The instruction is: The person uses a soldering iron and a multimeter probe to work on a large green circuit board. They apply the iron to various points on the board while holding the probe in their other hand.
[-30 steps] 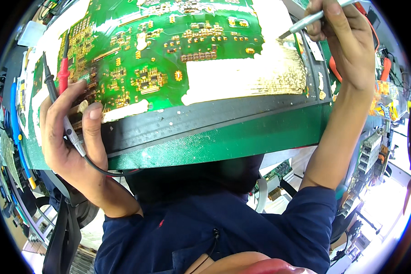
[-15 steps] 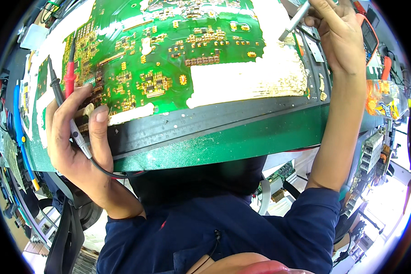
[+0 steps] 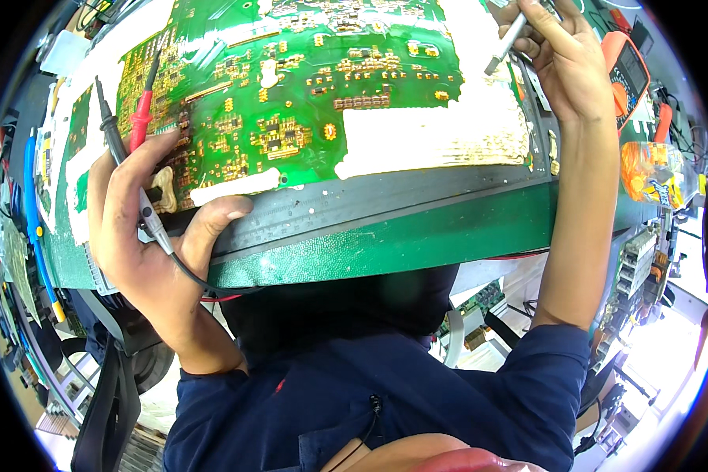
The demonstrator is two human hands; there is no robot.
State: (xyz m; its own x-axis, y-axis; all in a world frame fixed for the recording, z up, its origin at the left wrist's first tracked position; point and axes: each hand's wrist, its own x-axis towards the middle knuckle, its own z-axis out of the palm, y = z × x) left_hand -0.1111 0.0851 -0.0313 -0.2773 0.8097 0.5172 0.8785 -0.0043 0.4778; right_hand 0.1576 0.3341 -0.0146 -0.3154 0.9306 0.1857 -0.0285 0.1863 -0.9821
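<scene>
A large green circuit board [image 3: 311, 169] with gold contacts and small components lies on the bench, parts of it coated in white material. My left hand [image 3: 145, 252] is closed around a black test probe [image 3: 156, 224] and a red test probe [image 3: 141, 122] at the board's left side. Both probe tips point up and away over the board; whether either touches it I cannot tell. The left thumb stretches out to the right near the board's edge. At the upper right, my right hand [image 3: 562, 67] grips a grey flat-ended tool [image 3: 507, 45] above the board's white right part.
A red-framed multimeter [image 3: 628, 79] stands beyond my right wrist. An orange-and-yellow plastic bag [image 3: 657, 175] sits to the right of my forearm. A dark grey strip [image 3: 354, 197] and the green bench edge [image 3: 346, 240] run along the near side. A blue tool [image 3: 33, 212] lies far left.
My left thumb has spread away from the probes, toward the right. My right hand with the grey tool has shifted slightly left. The view has moved a little, so the board appears further right.
</scene>
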